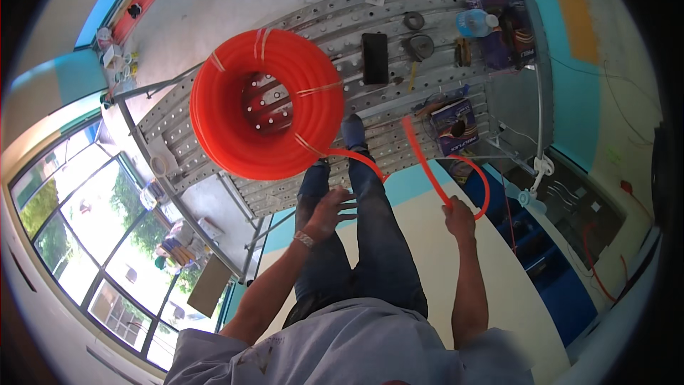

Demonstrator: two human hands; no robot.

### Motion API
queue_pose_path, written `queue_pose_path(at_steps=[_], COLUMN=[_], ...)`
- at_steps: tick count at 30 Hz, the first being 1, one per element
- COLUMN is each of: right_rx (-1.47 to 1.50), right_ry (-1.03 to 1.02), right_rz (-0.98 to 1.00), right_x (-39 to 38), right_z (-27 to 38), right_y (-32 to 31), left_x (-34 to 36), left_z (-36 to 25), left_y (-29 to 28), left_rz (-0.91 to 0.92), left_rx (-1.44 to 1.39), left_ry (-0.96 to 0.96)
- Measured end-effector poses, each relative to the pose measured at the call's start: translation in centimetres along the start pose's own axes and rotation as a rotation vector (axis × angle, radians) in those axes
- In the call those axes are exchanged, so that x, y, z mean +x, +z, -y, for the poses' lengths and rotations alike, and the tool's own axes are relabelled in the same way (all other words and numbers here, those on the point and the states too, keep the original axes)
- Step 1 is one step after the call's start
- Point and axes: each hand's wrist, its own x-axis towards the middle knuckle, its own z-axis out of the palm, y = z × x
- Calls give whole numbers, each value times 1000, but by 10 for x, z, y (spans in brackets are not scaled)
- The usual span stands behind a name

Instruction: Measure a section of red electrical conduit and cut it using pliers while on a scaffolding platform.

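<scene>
Your right hand (459, 219) grips curved orange-red plastic tubing (427, 164) right of the ring-shaped, banded orange-red coil (219, 114); your left hand (329, 215), half-open, empty, is nearer you.

The tube (422, 159) in the right hand (460, 218) is bright orange-red, I notice, like the coil (317, 103) beyond the left hand (329, 215); ahead of both, the grey platform (335, 44) shows a dotted pattern; between them, dark blue trousers (388, 235)

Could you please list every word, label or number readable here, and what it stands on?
Lower purple box: large pale lettering, which I won't copy.
Upper purple box: pale lettering, likewise not copied.
Blue bottle: any print is too small to read.
Grey shirt: dark marks, too blurred.
</scene>
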Motion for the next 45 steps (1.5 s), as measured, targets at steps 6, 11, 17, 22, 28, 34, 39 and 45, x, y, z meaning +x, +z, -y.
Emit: queue_pose_path(at_steps=[6, 11, 17, 22, 28, 34, 39, 45], right_rx=[211, 431, 342, 520, 643, 323, 590, 670], right_ry=[-289, -270, -475, -428, -560, -314, -227, -810], right_rz=[204, 407, 476, 319, 68, -748, -388, 371], right_x=[-50, -65, -25, 56, 120, 274, 282, 154], right_z=[84, 110, 106, 131, 175, 135, 191, 232], right_y=[-17, -2, 10, -21, -53, -39, -79, -99], left_x=[1, -18, -31, -36, -39, -32, -36, -25], left_z=[-29, -65, -87, -107, -119, -91, -72, -96], left_y=[89, 133, 107, 75, 53, 65, 61, 83], left_rz=[72, -9, 36, -29, -73, -49, -138, -118], left_rx=[829, -83, -108, -170, -253, -157, -246, -347], left_ry=[770, 351, 527, 678, 712, 650, 632, 645])
